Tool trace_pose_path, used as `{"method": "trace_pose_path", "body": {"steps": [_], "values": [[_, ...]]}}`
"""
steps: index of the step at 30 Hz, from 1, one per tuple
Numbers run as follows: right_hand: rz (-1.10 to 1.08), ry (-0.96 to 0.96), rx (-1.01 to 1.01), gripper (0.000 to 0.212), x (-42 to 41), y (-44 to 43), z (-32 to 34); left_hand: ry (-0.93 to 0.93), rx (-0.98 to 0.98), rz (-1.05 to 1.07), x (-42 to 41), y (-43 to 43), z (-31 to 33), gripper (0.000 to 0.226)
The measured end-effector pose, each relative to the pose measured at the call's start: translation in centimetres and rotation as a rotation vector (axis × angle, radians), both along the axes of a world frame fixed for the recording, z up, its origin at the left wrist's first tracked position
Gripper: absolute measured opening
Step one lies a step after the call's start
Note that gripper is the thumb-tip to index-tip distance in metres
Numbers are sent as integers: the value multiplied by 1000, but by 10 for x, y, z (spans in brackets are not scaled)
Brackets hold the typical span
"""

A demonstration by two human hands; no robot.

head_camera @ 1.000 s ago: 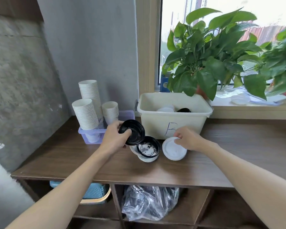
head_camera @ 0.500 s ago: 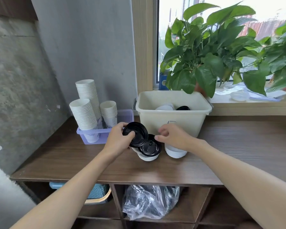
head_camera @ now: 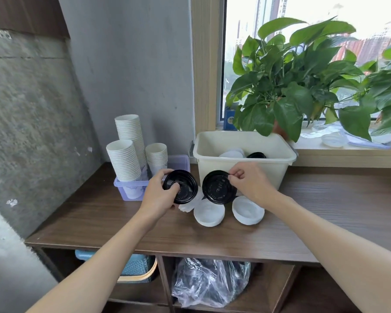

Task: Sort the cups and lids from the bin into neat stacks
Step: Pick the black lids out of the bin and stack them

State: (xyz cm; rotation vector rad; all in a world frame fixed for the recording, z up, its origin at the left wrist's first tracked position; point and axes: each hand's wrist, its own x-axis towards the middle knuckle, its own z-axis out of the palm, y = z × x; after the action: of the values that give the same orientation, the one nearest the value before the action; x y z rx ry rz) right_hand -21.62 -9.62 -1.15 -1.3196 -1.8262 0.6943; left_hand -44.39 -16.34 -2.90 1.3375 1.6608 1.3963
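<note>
Gap to close runs sideways
Our left hand [head_camera: 158, 195] grips one black lid [head_camera: 183, 188], thumb on its face; our right hand [head_camera: 248, 181] pinches a second black lid [head_camera: 218, 188] by its upper right rim. Both discs face us above the bench [head_camera: 325, 199], just beside each other and apart (round, so no long axis to line up). We judge the right lid must cross leftward onto the other. White lids [head_camera: 209, 213] lie below; more wait in the cream bin [head_camera: 207, 166].
</note>
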Motion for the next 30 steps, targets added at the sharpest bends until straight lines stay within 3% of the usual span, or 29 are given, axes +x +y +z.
{"method": "trace_pose_path", "body": {"steps": [6,10,17,21,23,26,30], "values": [[61,101,77,14,-10,-11,26,-31,-28,-59,20,-3,6,29],[78,98,91,25,-23,-14,26,-93,-39,-75,31,-1,13,21],[53,119,104,19,-36,-14,21,-216,-58,-160,37,-8,26,44],[19,110,148,10,-42,-18,21,-174,-9,-170,39,-11,29,19],[43,131,146,2,-44,-19,21,-156,23,-146,39,-12,29,16],[145,185,18,18,-47,-22,22,-179,65,-126,40,-13,34,15],[188,140,97,24,-50,-28,21,-171,84,-133,43,-15,39,14]]}}
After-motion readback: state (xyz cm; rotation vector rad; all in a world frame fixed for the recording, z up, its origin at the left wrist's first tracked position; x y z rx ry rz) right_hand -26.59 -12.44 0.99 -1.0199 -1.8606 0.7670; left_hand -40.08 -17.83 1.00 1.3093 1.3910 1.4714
